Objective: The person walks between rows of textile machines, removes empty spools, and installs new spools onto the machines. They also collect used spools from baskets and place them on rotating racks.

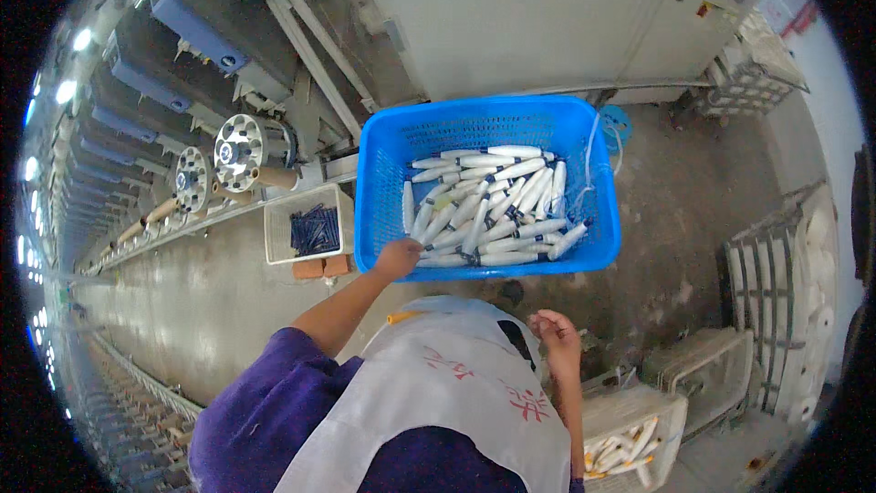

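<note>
A blue plastic basket (602, 237) with perforated walls stands in front of me. Inside lies a loose pile of white yarn-wound bobbins (493, 196) with dark ends. My left hand (399, 258) reaches over the basket's near left corner, its fingers closed beside the nearest bobbins. Whether they grip a bobbin is hidden. My right hand (558, 340) hangs in the air at my right side, near my white apron (438, 383). Its fingers are loosely bent and apart, and nothing shows in them.
Left of the basket, a white crate (281, 228) of dark tubes rests on bricks (322, 267). Yarn machines (239, 153) line the left aisle. A grey cabinet (520, 18) stands beyond. At right are white crates (675, 420) and a rack of yarn packages (776, 310).
</note>
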`<state>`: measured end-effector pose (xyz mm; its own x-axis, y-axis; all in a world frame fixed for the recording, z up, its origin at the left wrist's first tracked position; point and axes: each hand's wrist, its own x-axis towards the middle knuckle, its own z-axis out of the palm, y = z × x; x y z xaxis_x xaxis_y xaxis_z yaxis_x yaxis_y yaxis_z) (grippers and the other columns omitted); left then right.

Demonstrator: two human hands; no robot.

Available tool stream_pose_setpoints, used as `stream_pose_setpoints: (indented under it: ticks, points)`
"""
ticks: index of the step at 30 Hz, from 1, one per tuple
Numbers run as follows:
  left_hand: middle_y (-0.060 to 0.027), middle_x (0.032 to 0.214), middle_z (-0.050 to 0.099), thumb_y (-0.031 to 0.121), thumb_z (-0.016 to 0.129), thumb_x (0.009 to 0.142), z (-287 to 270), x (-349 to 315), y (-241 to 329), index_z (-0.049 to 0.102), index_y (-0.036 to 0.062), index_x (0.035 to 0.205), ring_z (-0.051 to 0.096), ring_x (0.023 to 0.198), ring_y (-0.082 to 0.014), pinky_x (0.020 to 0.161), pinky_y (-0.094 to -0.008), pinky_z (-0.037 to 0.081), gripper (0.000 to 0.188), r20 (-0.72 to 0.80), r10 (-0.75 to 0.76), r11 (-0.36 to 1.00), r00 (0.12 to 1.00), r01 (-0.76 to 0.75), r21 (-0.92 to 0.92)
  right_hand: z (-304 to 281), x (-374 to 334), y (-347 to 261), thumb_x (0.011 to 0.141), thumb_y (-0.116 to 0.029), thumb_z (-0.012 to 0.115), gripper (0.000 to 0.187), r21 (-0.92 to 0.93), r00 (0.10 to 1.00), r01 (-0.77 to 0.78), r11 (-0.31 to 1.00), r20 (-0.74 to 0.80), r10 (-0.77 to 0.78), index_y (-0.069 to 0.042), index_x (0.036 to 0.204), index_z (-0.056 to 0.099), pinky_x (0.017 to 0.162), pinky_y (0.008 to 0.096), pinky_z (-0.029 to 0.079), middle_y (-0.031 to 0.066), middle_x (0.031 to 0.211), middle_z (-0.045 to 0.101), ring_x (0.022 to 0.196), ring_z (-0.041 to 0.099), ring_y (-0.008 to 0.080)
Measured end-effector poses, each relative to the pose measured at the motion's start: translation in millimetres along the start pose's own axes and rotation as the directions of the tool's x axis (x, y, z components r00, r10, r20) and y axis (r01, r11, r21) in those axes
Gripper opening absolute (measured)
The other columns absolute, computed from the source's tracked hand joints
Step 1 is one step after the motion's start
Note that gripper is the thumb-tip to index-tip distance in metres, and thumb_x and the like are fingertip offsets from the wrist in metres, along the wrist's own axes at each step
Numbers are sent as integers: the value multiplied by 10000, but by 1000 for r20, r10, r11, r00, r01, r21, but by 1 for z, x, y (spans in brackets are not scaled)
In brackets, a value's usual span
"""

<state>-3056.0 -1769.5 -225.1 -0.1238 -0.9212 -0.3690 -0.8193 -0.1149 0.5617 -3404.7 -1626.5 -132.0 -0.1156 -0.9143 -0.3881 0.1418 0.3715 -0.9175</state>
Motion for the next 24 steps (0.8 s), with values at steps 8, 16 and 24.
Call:
stream_pose_setpoints:
  ticks: [8, 16, 24]
  points:
    - [-155, 1017, 634, 221, 545, 765, 28, 69, -63, 649, 105, 984, 608, 918, -343, 814, -404, 486, 269, -91, -351, 925, 932, 360, 117, -43, 62, -35, 880, -98, 546, 214, -17, 986, -167, 986, 9, 167, -10, 1073, 579, 708, 250, 443, 103, 971, 648, 820, 598, 151]
    - [-233, 1142, 537, 346, 629, 720, 56, 180, -68, 443, 71, 1225, 536, 1046, -364, 893, -448, 437, 604, 126, -388, 915, 913, 365, 171, -17, 59, -16, 873, -80, 563, 188, -109, 945, -325, 939, -72, 319, -7, 1046, 580, 742, 285, 467, 65, 921, 634, 814, 579, 142]
    - [-191, 1231, 377, 264, 694, 680, 117, 200, -20, 397, 128, 1253, 391, 1158, -397, 951, -576, 299, 660, 59, -417, 852, 907, 367, 373, 6, 70, 1, 847, -61, 557, 180, -326, 925, -379, 866, -120, 359, 0, 1013, 587, 800, 301, 469, 87, 934, 634, 867, 598, 176]
